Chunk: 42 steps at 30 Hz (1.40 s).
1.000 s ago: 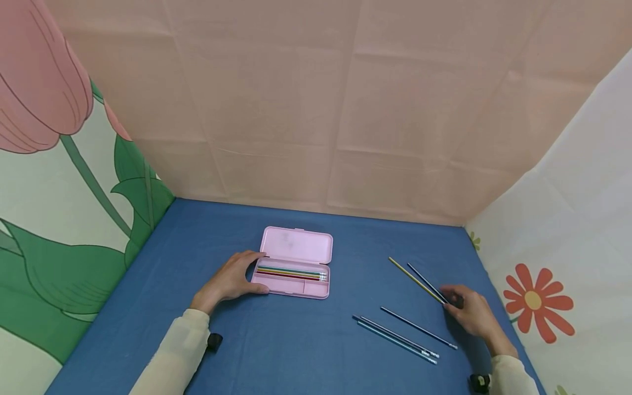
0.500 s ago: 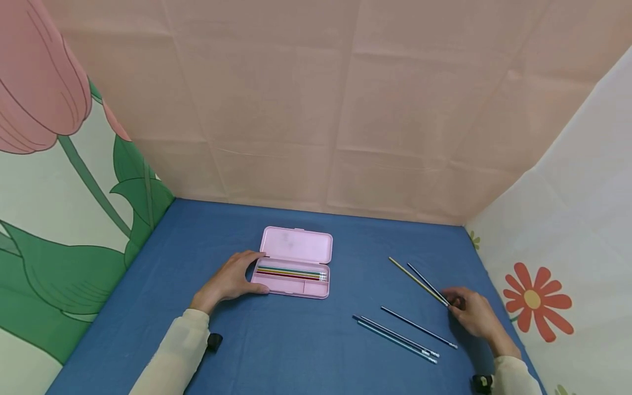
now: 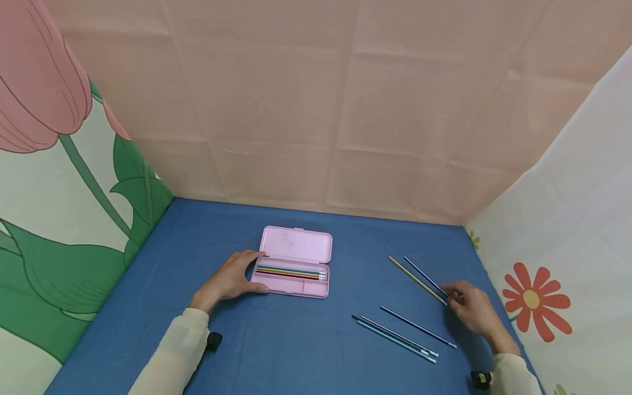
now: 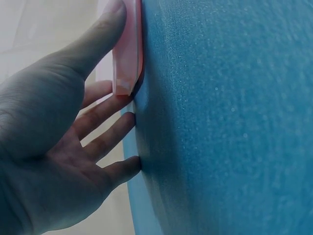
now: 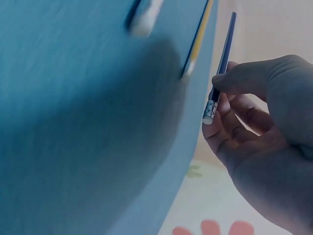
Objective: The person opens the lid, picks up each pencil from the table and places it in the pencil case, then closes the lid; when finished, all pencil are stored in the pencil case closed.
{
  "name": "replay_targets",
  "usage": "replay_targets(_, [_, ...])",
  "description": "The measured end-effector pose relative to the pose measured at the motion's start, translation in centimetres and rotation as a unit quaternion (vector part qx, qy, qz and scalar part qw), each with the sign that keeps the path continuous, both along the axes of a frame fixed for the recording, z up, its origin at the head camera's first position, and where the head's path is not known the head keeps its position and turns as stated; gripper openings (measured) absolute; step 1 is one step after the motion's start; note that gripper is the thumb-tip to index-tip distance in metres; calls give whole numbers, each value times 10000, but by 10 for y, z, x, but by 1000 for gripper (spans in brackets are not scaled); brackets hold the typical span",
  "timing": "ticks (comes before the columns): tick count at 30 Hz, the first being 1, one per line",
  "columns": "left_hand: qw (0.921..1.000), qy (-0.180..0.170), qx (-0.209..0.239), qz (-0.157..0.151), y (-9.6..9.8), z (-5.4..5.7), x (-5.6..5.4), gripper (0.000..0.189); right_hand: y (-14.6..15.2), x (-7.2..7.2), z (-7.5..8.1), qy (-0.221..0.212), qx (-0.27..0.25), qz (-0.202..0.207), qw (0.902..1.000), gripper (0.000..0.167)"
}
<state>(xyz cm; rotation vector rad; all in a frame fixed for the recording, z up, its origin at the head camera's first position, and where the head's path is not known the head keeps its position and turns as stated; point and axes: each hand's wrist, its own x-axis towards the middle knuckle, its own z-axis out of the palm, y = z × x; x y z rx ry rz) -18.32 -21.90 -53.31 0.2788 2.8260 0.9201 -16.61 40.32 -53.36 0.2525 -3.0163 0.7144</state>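
Observation:
An open pink pencil case (image 3: 291,288) lies on the blue cloth with several coloured pencils in its long compartment. My left hand (image 3: 229,280) holds the case's left end between thumb and fingers; in the left wrist view the thumb lies on the pink case's side (image 4: 128,54) and the lower fingers are spread. My right hand (image 3: 471,310) pinches a dark blue pencil (image 5: 227,51) near its metal-banded end, between thumb and fingers. That pencil is off the cloth in the right wrist view. Close to it lies a yellow pencil (image 3: 415,278), resting on the cloth.
Nearer the front, a single dark pencil (image 3: 417,326) lies slanted on the blue cloth (image 3: 296,345). Beside it are more pencils (image 3: 395,340) set close together. A beige backdrop (image 3: 316,109) rises behind, with printed side panels at left and right.
The dark blue pencil has come up off the cloth in my right hand and shifted slightly away from the yellow one, which stays down. My left hand and the case hold still.

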Motion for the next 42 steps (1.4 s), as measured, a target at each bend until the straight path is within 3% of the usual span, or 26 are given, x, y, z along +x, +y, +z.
replay_targets(7, [10000,-27,9,-19,0,0,1,98,-32,-4,4,545,-210,598,9965,32])
replay_targets(21, [10000,-80,13,33,1,1,1,98,-100,-25,7,291,-443,1585,9859,35])
replay_targets(28, [10000,-25,24,23,1,1,1,97,-133,-34,6,387,-416,2049,9771,34])
replay_targets(35, [10000,13,61,22,1,1,1,96,-165,-41,7,518,-130,2387,9696,33])
replay_targets(42, [10000,-51,30,54,2,1,1,96,-194,-47,10,394,-229,2631,9637,32])
